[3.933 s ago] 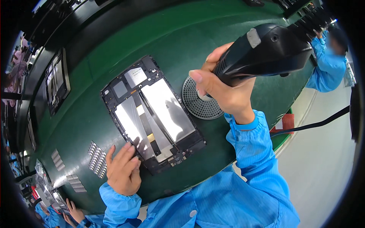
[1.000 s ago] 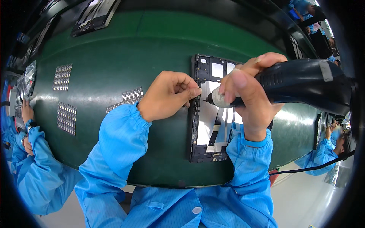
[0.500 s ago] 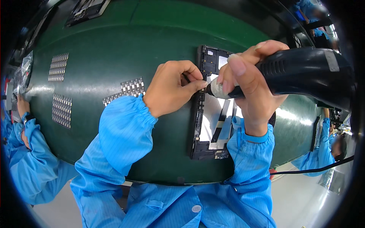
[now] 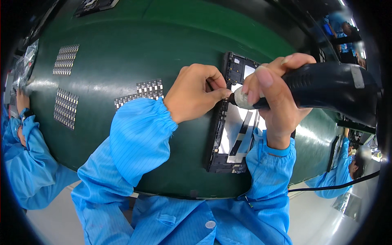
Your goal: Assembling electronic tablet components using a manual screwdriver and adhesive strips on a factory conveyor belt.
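A flat black electronic device point(image 4: 230, 157), perhaps an opened tablet, lies lengthwise on the green table, its silvery inside facing up. In my right hand point(image 4: 277, 96) is a dark electric screwdriver point(image 4: 326, 87), held nearly level with its nose pointing left. Whitish wrapping point(image 4: 241, 99) covers the nose. My left hand point(image 4: 196, 92) is closed in a pinch at the screwdriver's tip, over the device's left edge. Whatever sits between thumb and forefinger is hidden. My right hand and the tool cover the device's upper right part.
Sheets of small dark parts lie left of my hands: one sheet point(image 4: 66, 59) farther off, another sheet point(image 4: 65, 108) nearer, and strips point(image 4: 149, 90) by my left sleeve. Another device point(image 4: 96, 6) lies at the far left. A black cable point(image 4: 335, 187) runs at right. Co-workers' sleeves point(image 4: 38, 159) show at both sides.
The whole view has shifted slightly, and the device appears a little more slanted. Both hands stay at its left edge, with the screwdriver tip still against my left fingertips.
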Demonstrator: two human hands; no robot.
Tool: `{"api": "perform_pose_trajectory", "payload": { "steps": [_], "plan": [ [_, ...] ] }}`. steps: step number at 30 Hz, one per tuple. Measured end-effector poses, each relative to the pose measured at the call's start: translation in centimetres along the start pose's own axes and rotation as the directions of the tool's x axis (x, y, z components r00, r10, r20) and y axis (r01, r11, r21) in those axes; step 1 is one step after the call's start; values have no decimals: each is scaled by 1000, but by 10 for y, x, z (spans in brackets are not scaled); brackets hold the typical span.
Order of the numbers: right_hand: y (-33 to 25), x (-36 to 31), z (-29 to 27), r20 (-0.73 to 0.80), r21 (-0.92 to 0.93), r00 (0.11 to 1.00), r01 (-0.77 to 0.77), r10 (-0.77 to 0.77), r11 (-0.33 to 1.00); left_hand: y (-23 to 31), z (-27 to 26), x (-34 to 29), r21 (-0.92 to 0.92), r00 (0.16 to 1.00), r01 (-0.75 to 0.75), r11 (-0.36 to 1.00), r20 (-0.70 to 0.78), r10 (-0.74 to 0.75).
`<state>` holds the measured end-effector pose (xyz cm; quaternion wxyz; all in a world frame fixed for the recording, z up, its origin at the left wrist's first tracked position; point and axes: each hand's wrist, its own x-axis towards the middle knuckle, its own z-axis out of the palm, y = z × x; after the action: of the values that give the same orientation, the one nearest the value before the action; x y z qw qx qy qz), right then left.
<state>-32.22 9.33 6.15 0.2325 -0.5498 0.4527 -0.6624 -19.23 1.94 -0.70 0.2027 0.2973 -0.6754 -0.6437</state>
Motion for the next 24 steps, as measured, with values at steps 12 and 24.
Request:
{"api": "perform_pose_trajectory", "payload": {
  "steps": [12, 24],
  "plan": [
    [6, -7, 12, 71, 36, 993, 87, -90, 996, 0, -3, -2, 17, 1000, -25, 1000, 16, 25],
    [-43, -20, -44, -155, -107, 986, 51, -67, 993, 27, -44, -23, 494, 990, -142, 858, 63, 128]
  ]
}}
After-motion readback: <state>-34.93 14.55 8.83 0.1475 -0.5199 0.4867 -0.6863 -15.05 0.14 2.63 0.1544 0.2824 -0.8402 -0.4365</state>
